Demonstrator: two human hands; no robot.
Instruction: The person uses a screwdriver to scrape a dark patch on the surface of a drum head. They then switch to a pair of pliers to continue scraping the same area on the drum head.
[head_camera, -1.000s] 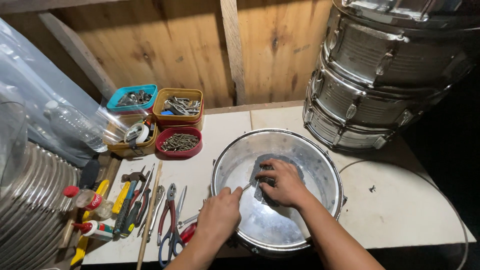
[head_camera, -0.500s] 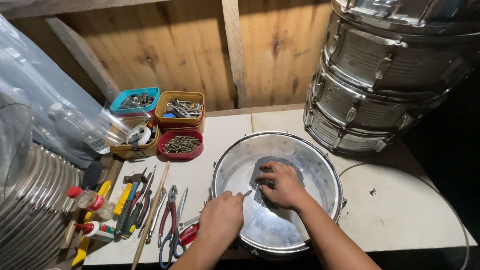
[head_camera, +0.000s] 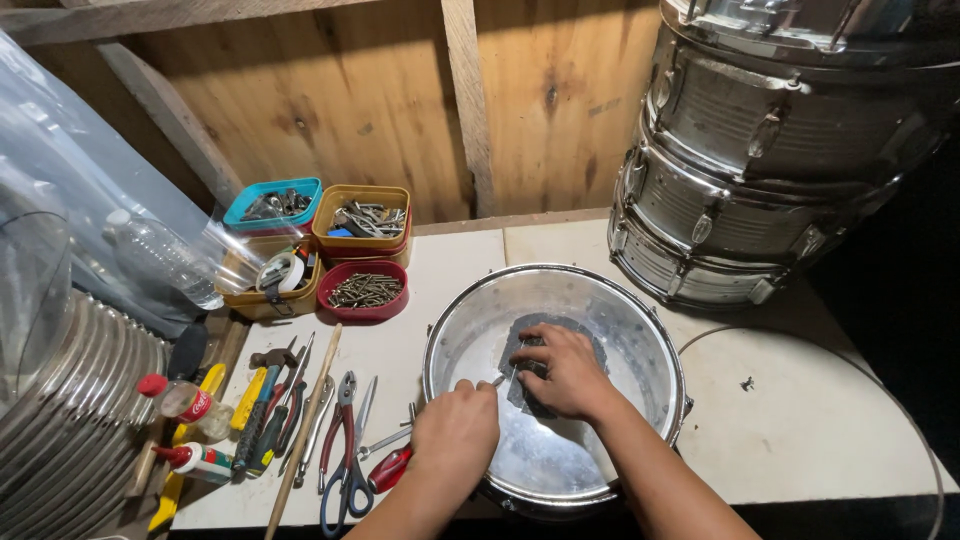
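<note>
A shiny metal drum shell (head_camera: 640, 318) lies flat on the white tabletop in front of me. My right hand (head_camera: 562, 372) is inside it, fingers pressed down on a dark grey sanding sheet (head_camera: 527, 333) against the drum's inner surface. My left hand (head_camera: 455, 432) grips the near left rim of the shell, thumb over the edge.
Hand tools (head_camera: 345, 440) (pliers, screwdrivers, a hammer) lie left of the drum. Small tins of screws (head_camera: 364, 292) and bits (head_camera: 362, 219) sit behind them. Stacked metal drums (head_camera: 760, 160) stand at back right, a plastic bottle (head_camera: 160, 257) and ribbed metal (head_camera: 60, 420) at left.
My right hand has shifted slightly on the grey sheet inside the drum. My left hand keeps its hold on the rim.
</note>
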